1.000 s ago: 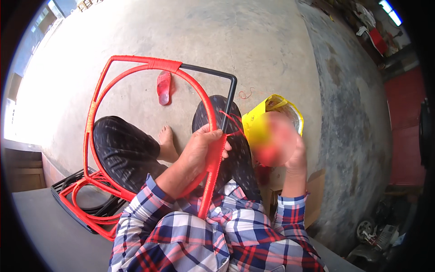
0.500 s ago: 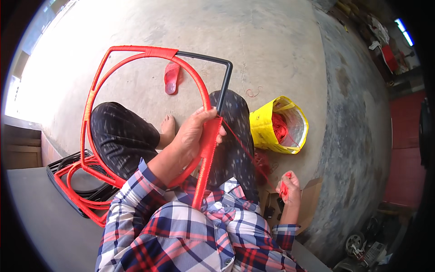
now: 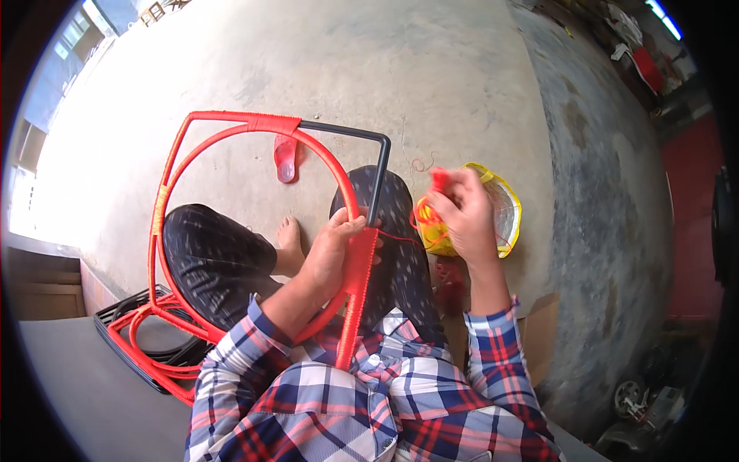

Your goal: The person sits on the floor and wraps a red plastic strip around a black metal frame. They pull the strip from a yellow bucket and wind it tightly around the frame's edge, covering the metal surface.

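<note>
Red cord point(image 3: 400, 237), pinched in right hand point(image 3: 462, 212) (seemingly taut), left hand point(image 3: 335, 250) gripping wrapped frame point(image 3: 356, 269)

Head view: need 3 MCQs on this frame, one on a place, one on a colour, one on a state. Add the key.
1. Where does the yellow bag lie?
A. on the floor at the person's right
B. hung on the frame
C. on the lap

2. What colour is the cord wound on the frame?
A. blue
B. red
C. white

3. What is the left hand doing?
A. hanging free
B. resting flat on the floor
C. gripping the frame's wrapped bar

Key: A, the bag sits on the concrete behind the right hand. B, the wrapped parts are red, with only a bare black corner left. C, its fingers close round the bar, while the right hand pinches the cord.
</note>
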Motion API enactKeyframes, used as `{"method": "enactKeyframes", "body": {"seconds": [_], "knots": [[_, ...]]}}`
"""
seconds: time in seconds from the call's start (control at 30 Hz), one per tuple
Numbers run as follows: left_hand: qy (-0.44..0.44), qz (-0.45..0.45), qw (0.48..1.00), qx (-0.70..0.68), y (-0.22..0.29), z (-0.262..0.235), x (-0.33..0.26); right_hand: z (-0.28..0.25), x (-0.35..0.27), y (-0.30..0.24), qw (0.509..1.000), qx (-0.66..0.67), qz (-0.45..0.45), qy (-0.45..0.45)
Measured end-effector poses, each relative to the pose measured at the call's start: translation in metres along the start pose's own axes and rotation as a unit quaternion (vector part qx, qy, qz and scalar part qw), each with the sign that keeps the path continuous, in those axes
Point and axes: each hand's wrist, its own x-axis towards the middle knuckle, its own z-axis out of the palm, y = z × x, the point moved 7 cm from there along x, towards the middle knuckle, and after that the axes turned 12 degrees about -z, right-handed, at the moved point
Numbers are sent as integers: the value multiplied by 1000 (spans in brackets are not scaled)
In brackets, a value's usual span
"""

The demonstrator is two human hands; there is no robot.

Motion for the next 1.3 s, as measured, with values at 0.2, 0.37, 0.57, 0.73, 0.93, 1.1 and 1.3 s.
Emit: {"method": "enactKeyframes", "body": {"seconds": [0.2,0.37,0.57,0.73,0.93,1.1,1.3], "knots": [[12,189,980,-57,16,4,-4,85,40,-37,816,-435,-296,-239],[-63,145,980,-122,13,9,-5,90,38,-17,894,-315,-203,-247],[-109,88,986,-90,13,17,-5,21,12,-14,957,-217,-182,-56],[-88,54,990,-101,5,9,5,47,-8,-6,934,-282,-175,-134],[-45,10,996,-77,-2,8,8,26,-11,-21,974,-105,-185,-75],[-38,-84,996,7,-9,4,8,-20,-47,-57,922,376,-49,-77],[-51,-58,997,15,-9,3,10,-76,-108,-126,888,440,-91,-99]]}}
